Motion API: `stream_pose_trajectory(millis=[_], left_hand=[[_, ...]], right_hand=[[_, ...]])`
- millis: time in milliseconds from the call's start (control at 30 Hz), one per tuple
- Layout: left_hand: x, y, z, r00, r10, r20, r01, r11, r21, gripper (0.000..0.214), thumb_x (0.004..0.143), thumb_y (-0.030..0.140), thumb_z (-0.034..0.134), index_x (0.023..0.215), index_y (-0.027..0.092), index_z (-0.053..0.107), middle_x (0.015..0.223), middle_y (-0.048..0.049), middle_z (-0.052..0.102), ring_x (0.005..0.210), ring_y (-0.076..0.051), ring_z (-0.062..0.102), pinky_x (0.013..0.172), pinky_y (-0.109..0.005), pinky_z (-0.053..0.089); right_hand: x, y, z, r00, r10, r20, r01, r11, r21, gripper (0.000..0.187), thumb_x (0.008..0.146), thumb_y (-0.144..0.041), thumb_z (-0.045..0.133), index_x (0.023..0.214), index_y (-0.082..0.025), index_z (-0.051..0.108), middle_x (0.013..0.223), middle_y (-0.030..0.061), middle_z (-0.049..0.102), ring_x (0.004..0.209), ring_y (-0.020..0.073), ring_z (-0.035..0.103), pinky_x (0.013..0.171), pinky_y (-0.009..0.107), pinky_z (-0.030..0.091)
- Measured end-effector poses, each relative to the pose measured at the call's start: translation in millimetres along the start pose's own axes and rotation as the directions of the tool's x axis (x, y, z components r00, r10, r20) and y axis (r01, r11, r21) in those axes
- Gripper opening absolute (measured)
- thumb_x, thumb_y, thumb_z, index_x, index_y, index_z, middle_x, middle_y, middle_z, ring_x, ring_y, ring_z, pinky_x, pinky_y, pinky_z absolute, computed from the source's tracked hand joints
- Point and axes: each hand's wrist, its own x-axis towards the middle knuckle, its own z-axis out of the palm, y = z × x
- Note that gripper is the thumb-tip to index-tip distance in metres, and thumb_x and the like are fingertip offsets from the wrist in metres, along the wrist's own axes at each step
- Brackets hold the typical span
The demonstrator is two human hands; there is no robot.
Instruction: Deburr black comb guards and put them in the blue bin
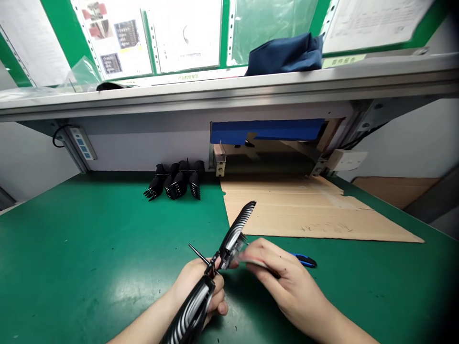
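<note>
Head view, ribbed black part, left hand gripping it, right hand pinching something

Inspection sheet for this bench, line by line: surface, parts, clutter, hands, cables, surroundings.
Surface: green worktop, scattered dark flecks.
Job's things: ribbed black part in hand; cluster of black parts at the back.
Clutter: flat cardboard sheet; blue-and-black item partly hidden behind the right hand.
Hands: left hand has its fingers around the black part; right pinches a thin item, too blurred to identify.
Cables: dark cable beside the power strip, left.
Surroundings: shelf with blue cloth; posted sheets above.
</note>
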Motion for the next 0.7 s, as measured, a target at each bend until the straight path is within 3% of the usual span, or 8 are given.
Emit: stream_pose_trajectory(millis=[67,167,333,433,500,600,667,700], left_hand=[[1,-1,0.2,1.0,-0.011,-0.022,0.011,1.0,0.019,0.033,0.088,0.029,0.048,0.101,0.005,0.066,0.033,0.0074,0.031,0.03,-0.007,0.024,0.044,-0.023,0.039],[2,-3,1.2,1.0,-0.019,-0.014,0.02,0.997,0.074,0.034,0.086,0.029,0.049,0.103,0.004,0.065,0.033,0.0073,0.031,0.029,-0.008,0.025,0.044,-0.024,0.039],[-4,13,4.7,0.993,0.115,-0.005,-0.114,0.99,0.084,0.039,0.082,0.035,0.059,0.113,0.012,0.06,0.039,0.0097,0.031,0.034,-0.007,0.026,0.05,-0.024,0.038],[-17,37,6.5,0.964,0.266,0.009,-0.254,0.91,0.327,0.044,0.087,0.041,0.054,0.126,0.018,0.053,0.052,0.0074,0.039,0.043,-0.008,0.033,0.057,-0.025,0.037],[-28,51,7.2,0.958,0.285,0.025,-0.243,0.764,0.597,0.041,0.089,0.042,0.053,0.123,0.02,0.055,0.064,0.0042,0.046,0.051,-0.008,0.035,0.056,-0.022,0.031],[-39,56,8.0,0.98,0.195,0.039,-0.112,0.379,0.919,0.031,0.086,0.043,0.056,0.103,0.019,0.066,0.067,0.0025,0.05,0.055,-0.009,0.034,0.052,-0.021,0.024],[-41,50,9.5,0.981,0.193,0.024,-0.05,0.127,0.991,0.028,0.083,0.045,0.06,0.09,0.019,0.069,0.06,0.0029,0.049,0.052,-0.011,0.035,0.049,-0.022,0.021],[-40,45,10.8,0.98,0.199,0.017,-0.029,0.06,0.998,0.029,0.081,0.046,0.062,0.083,0.018,0.07,0.057,0.0031,0.049,0.051,-0.011,0.035,0.047,-0.023,0.02]], right_hand=[[0,0,-3,0.999,0.026,-0.026,-0.026,1.0,0.006,0.021,0.104,-0.024,0.042,0.104,-0.025,0.063,0.097,0.0014,0.053,0.088,0.019,0.053,0.078,0.027,0.042],[2,1,-1,0.98,0.058,-0.191,-0.059,0.998,-0.001,0.018,0.104,-0.026,0.043,0.105,-0.024,0.061,0.099,0.0017,0.053,0.092,0.0195,0.052,0.082,0.027,0.041],[-2,0,-3,0.987,0.055,0.152,-0.059,0.998,0.021,0.02,0.103,-0.029,0.045,0.105,-0.025,0.064,0.095,0.0014,0.054,0.086,0.0186,0.053,0.079,0.027,0.043],[-5,4,-16,0.969,0.149,0.199,-0.14,0.988,-0.057,0.03,0.094,-0.043,0.065,0.12,-0.028,0.059,0.11,0.0022,0.052,0.102,0.0232,0.05,0.089,0.03,0.043],[-5,8,-26,0.985,0.136,0.11,-0.125,0.987,-0.098,0.033,0.096,-0.049,0.061,0.121,-0.027,0.058,0.115,0.004,0.05,0.108,0.0269,0.047,0.093,0.034,0.043],[-2,10,-33,0.996,-0.002,-0.084,-0.017,0.974,-0.226,0.029,0.107,-0.044,0.039,0.114,-0.024,0.059,0.114,0.0069,0.051,0.106,0.0284,0.048,0.088,0.038,0.044],[0,6,-28,0.995,-0.104,0.003,0.097,0.921,-0.378,0.026,0.104,-0.045,0.051,0.119,-0.024,0.057,0.116,0.0075,0.049,0.107,0.0297,0.047,0.088,0.04,0.044],[0,3,-22,0.986,-0.126,0.108,0.161,0.88,-0.448,0.034,0.098,-0.048,0.065,0.121,-0.024,0.057,0.116,0.0077,0.049,0.105,0.0306,0.047,0.089,0.041,0.043]])
